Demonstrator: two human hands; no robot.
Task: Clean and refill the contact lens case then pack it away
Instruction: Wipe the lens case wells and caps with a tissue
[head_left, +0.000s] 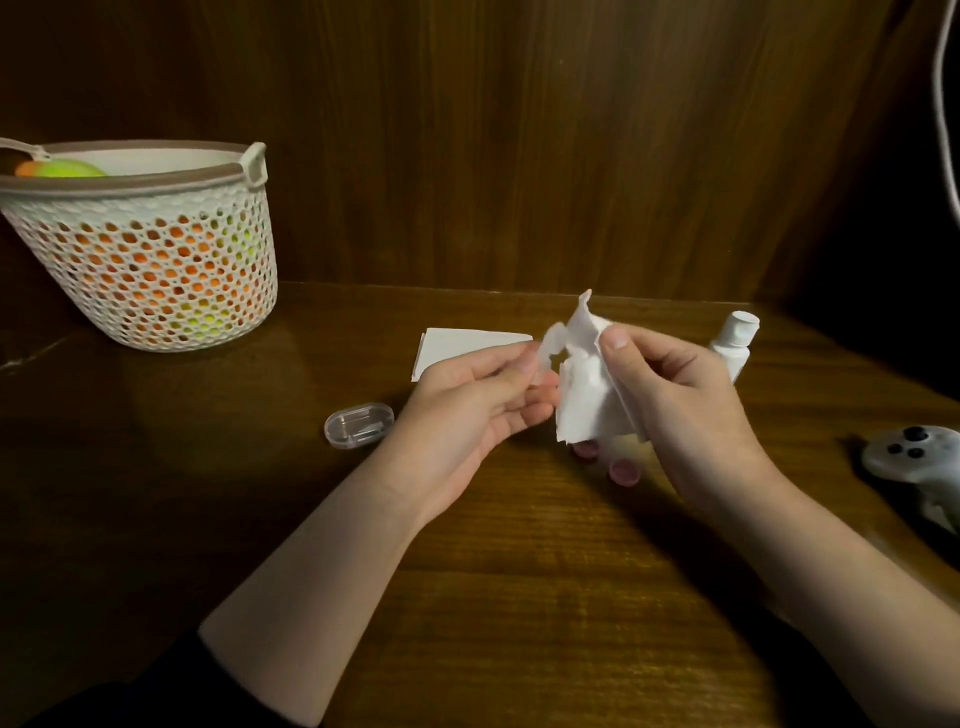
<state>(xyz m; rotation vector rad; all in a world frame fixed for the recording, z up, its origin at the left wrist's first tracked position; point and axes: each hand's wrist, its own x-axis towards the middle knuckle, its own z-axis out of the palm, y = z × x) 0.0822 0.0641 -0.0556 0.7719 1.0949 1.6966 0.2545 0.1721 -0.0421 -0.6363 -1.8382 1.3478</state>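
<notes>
Right hand: your right hand pinches a crumpled white tissue between thumb and fingers, above the counter.
Left hand: your left hand has its fingers curled at the tissue's left edge; whatever they grip is hidden.
Lens case: I can't make it out; two pink caps sit on the counter just below the tissue.
Bottle: small white bottle lies behind your right hand.
Clear box: small clear box rests left of your left wrist.
Basket: white mesh basket stands far left, well apart.
</notes>
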